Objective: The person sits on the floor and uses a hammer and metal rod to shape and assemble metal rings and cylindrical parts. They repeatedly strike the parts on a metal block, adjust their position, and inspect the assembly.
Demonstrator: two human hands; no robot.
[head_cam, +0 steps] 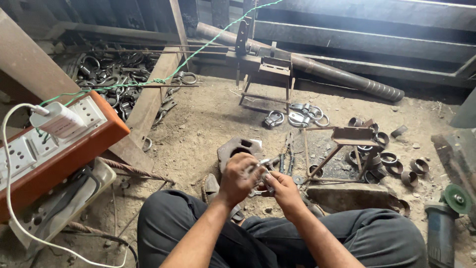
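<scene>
The left hand (238,176) and right hand (282,188) meet above the knees, both closed on a small metal clamp (261,173) held between them. Just beyond the hands, pliers (286,158) lie on the dirt floor (198,124). Farther right sit a small metal stand (342,144) and steel rings (404,168); an angle grinder (444,218) lies at far right. Well to the left sits an orange power strip (59,144).

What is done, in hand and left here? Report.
Done, apparently: a few shiny metal ring clamps lie grouped on the dirt floor. In hand: left hand and right hand hold a small metal clamp piece. Left, seemingly: short rusty pipe rings scattered right.
</scene>
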